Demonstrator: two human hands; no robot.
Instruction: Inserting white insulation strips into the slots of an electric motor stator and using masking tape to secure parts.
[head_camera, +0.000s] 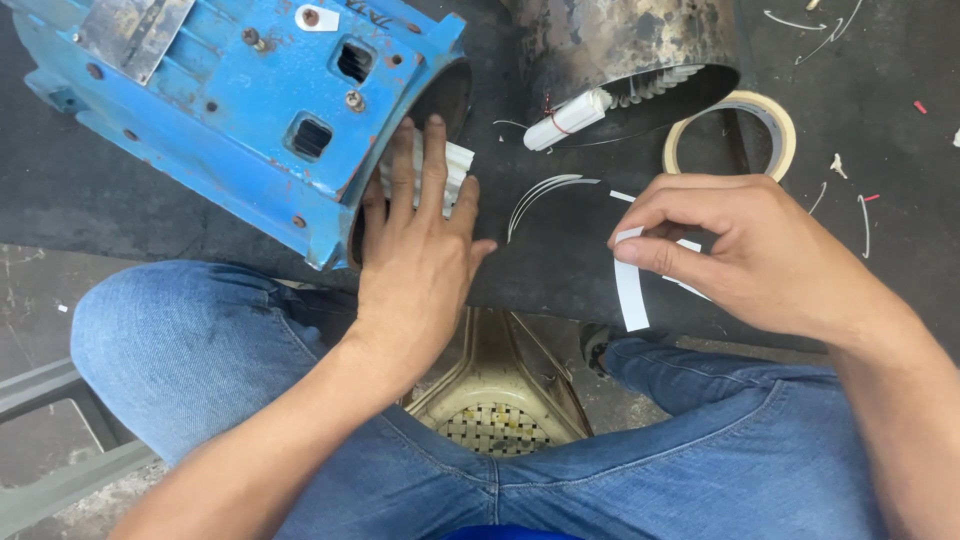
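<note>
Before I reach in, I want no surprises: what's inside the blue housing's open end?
White paper strips stick out of the blue housing, under the left hand. Deeper inside is dark and hidden.

I count two hands, one blue motor housing, one tape roll, one rolled paper bundle, one dark cylinder.

Chipped blue-painted metal housing (rusty bolts); matt white paper strip.

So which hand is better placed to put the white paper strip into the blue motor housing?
Right, probably. The right hand already pinches the white paper strip, while the left hand lies flat on the folded papers at the opening of the blue motor housing.
</note>
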